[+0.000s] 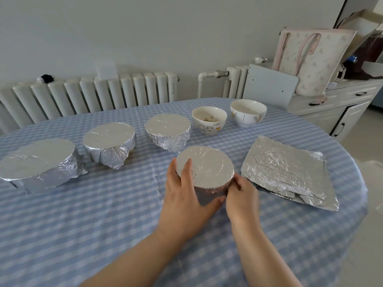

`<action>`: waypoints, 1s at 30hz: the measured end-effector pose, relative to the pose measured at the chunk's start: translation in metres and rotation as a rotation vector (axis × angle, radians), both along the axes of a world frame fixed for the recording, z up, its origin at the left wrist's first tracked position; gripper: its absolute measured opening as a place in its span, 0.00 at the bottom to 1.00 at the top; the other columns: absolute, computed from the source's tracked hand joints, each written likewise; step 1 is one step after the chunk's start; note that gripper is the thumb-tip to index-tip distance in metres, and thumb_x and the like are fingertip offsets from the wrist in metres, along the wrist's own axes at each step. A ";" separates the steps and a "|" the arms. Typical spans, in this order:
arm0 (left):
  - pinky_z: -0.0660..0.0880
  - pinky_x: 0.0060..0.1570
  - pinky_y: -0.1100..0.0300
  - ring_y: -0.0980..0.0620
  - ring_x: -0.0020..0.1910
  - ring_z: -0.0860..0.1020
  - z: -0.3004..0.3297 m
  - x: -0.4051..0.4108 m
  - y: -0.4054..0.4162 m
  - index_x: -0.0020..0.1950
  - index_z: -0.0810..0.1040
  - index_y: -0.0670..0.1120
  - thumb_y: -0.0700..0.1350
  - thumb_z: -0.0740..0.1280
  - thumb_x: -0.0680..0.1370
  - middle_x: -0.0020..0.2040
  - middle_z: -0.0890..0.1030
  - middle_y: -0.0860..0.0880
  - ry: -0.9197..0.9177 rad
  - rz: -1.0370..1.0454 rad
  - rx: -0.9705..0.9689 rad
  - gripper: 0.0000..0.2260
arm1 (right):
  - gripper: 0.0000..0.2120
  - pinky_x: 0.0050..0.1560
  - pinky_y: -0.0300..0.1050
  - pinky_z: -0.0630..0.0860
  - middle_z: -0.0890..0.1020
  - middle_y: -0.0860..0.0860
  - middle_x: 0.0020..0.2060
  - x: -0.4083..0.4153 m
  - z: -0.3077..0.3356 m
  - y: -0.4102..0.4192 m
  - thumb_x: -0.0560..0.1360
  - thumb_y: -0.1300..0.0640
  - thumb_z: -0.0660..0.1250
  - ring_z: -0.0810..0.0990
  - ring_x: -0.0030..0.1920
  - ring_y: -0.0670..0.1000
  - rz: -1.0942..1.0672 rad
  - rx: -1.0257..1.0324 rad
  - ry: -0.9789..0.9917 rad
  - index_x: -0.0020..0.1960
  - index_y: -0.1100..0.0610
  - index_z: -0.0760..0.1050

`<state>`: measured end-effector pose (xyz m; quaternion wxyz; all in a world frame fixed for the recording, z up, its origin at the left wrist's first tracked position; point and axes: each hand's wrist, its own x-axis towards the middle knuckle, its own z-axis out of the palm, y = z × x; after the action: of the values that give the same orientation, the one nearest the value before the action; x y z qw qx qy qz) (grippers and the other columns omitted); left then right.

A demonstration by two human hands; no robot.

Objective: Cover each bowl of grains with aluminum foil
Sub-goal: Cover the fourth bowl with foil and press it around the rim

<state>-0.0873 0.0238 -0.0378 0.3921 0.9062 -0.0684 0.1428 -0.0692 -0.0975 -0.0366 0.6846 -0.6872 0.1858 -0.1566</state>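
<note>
Foil-wrapped bowl [205,169], near table centre: your left hand [184,197] cups its near-left side; your right hand [241,195] pinches foil at its right. Behind: three wrapped bowls [112,141], two uncovered bowls [209,119]. Right: foil sheets [288,170].

Both forearms bare — left hand [184,195] and right hand [241,195] ungloved, ringless.
</note>
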 end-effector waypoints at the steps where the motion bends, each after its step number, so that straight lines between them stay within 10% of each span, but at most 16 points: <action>1: 0.57 0.71 0.56 0.50 0.77 0.48 0.000 -0.001 0.000 0.78 0.46 0.54 0.65 0.73 0.66 0.77 0.40 0.53 0.004 -0.005 0.004 0.51 | 0.17 0.38 0.36 0.71 0.80 0.51 0.34 -0.001 0.004 0.002 0.77 0.69 0.55 0.76 0.35 0.45 0.044 0.140 -0.012 0.42 0.56 0.81; 7: 0.56 0.72 0.57 0.52 0.77 0.48 0.000 -0.002 -0.001 0.78 0.42 0.54 0.66 0.72 0.67 0.77 0.40 0.56 0.014 -0.002 -0.051 0.52 | 0.19 0.36 0.33 0.75 0.82 0.49 0.39 -0.007 0.009 0.015 0.83 0.48 0.52 0.81 0.39 0.44 0.129 0.374 -0.053 0.54 0.58 0.78; 12: 0.57 0.73 0.55 0.50 0.77 0.50 0.000 -0.001 -0.001 0.78 0.44 0.54 0.73 0.65 0.65 0.76 0.43 0.56 0.017 -0.007 -0.079 0.51 | 0.19 0.51 0.39 0.74 0.85 0.49 0.52 -0.006 0.010 0.014 0.83 0.47 0.52 0.82 0.54 0.47 0.192 0.452 -0.005 0.61 0.54 0.77; 22: 0.61 0.72 0.50 0.48 0.76 0.54 -0.001 0.000 0.002 0.78 0.45 0.54 0.75 0.58 0.67 0.75 0.48 0.54 -0.009 0.002 -0.116 0.47 | 0.24 0.49 0.39 0.75 0.86 0.48 0.45 0.004 0.013 0.011 0.83 0.42 0.50 0.84 0.46 0.43 0.254 0.539 0.012 0.54 0.55 0.79; 30: 0.63 0.72 0.54 0.58 0.72 0.60 -0.002 0.008 0.011 0.77 0.56 0.52 0.69 0.57 0.72 0.72 0.58 0.56 -0.006 -0.018 -0.324 0.38 | 0.31 0.63 0.42 0.70 0.81 0.51 0.61 0.007 0.009 0.002 0.81 0.37 0.45 0.77 0.62 0.47 0.245 0.508 0.055 0.65 0.57 0.75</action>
<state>-0.0790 0.0352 -0.0395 0.5341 0.8300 -0.0537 0.1512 -0.0619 -0.0955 -0.0279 0.8434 -0.5150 0.1533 -0.0024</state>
